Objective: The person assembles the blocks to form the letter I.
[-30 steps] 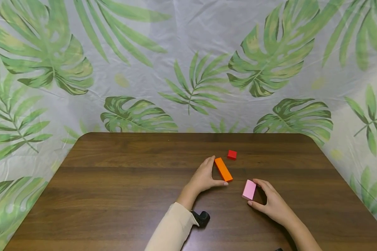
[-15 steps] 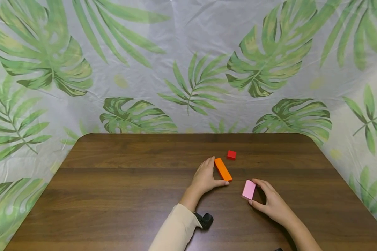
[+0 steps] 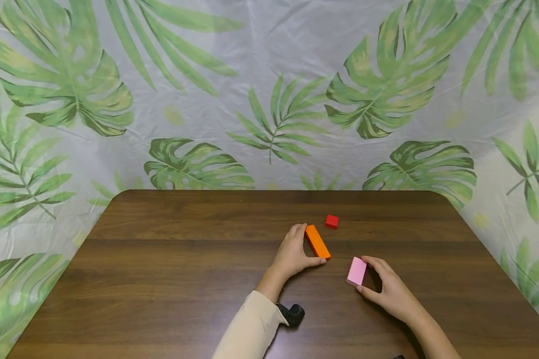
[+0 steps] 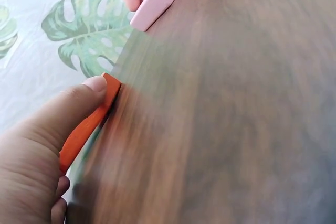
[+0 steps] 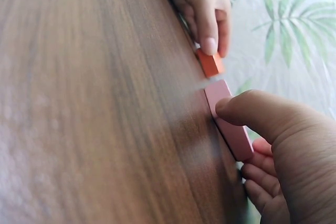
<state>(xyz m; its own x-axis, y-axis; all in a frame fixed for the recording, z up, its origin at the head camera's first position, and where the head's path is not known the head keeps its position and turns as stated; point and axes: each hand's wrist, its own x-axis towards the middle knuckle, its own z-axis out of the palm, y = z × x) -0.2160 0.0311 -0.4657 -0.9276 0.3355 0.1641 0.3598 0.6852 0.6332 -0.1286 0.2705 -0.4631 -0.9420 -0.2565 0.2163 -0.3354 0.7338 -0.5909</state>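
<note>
On the brown table, my left hand [image 3: 292, 255] pinches a long orange block [image 3: 318, 242] between thumb and fingertips, one at each end. The left wrist view has the thumb pressed on the near end of this orange block [image 4: 84, 132]. My right hand [image 3: 393, 289] pinches a pink rectangular block [image 3: 357, 271] from its right side, thumb at the near end and fingers at the far end. Seen from the right wrist, the thumb lies against the pink block [image 5: 228, 121]. Both blocks appear to rest on the table, apart from each other.
A small red block [image 3: 332, 222] lies behind the orange one, near the back of the wooden table [image 3: 161, 279]. A leaf-patterned cloth [image 3: 274, 99] hangs behind the table. A black device [image 3: 293, 315] sits at the left wrist.
My left hand has moved slightly right and its thumb has come onto the orange block, which has shifted a little left. The right thumb has closed in on the pink block.
</note>
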